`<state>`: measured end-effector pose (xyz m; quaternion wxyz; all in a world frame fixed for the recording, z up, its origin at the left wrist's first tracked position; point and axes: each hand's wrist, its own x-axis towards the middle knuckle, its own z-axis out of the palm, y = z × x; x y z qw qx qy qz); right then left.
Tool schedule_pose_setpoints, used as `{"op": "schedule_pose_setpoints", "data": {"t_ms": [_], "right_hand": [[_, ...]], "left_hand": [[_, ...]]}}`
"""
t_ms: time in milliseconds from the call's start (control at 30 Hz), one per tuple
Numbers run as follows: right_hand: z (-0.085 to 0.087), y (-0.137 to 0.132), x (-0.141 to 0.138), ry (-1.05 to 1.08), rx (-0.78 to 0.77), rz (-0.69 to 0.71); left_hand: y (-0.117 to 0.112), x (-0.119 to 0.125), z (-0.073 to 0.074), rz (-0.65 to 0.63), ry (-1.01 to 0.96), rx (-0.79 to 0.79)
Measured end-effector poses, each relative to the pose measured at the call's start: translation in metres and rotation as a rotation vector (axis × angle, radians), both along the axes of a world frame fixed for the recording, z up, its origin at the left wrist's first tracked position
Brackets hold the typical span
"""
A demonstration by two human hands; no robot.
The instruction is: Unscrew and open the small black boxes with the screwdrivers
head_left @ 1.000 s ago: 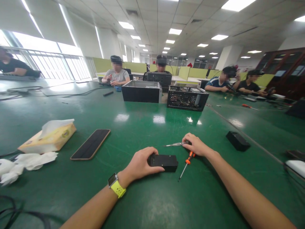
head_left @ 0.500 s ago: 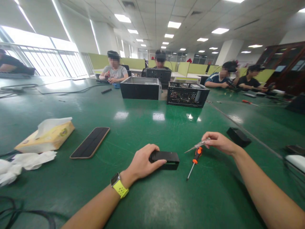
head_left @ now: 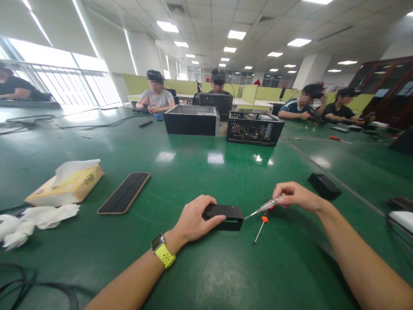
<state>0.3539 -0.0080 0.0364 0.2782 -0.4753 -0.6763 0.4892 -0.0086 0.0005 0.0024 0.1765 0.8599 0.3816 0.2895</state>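
My left hand (head_left: 196,219) is closed round the left part of a small black box (head_left: 227,212), which rests on the green table. A narrow gap showing green runs along the box's near side. Between the fingers of my right hand (head_left: 295,196) is a clear-handled screwdriver (head_left: 266,205), its shaft pointing left and down. Its tip is at the box's right end; whether it touches cannot be made out. Under that handle lies an orange and black screwdriver (head_left: 265,219) on the table, its grip partly hidden.
A phone (head_left: 124,193) and a tissue pack (head_left: 66,183) with crumpled tissues lie to the left. Another black box (head_left: 324,186) sits right of my right hand. Two computer cases (head_left: 192,122) stand farther back. Several people sit around the table.
My right hand has brought the clear screwdriver's tip left and down to the black box's right end. The left hand keeps its hold on the box.
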Motion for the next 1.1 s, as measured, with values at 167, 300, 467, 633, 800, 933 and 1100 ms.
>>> {"op": "schedule_pose_setpoints", "data": {"t_ms": [167,300,467,633,800,933,1100], "right_hand": [[0.002,-0.001,-0.010,-0.033,-0.026,0.045],[0.006,-0.004,-0.016,-0.054,-0.055,0.081],[0.007,-0.004,-0.018,-0.091,-0.063,0.065],[0.001,-0.003,-0.020,-0.164,-0.080,0.050],[0.000,-0.004,-0.025,-0.153,0.004,-0.032],[-0.002,-0.003,-0.027,-0.119,-0.005,-0.013],[-0.010,-0.002,-0.030,-0.150,-0.006,-0.021]], "left_hand": [[0.000,0.001,-0.001,0.018,-0.009,0.002],[0.000,0.002,-0.003,0.030,-0.020,-0.003],[0.000,0.003,-0.005,0.040,-0.019,-0.006],[-0.002,0.005,-0.004,0.100,-0.048,-0.010],[-0.002,0.005,-0.004,0.171,-0.073,-0.027],[-0.003,0.004,-0.003,0.146,-0.053,-0.023],[-0.005,0.005,0.000,0.165,-0.041,-0.041]]}}
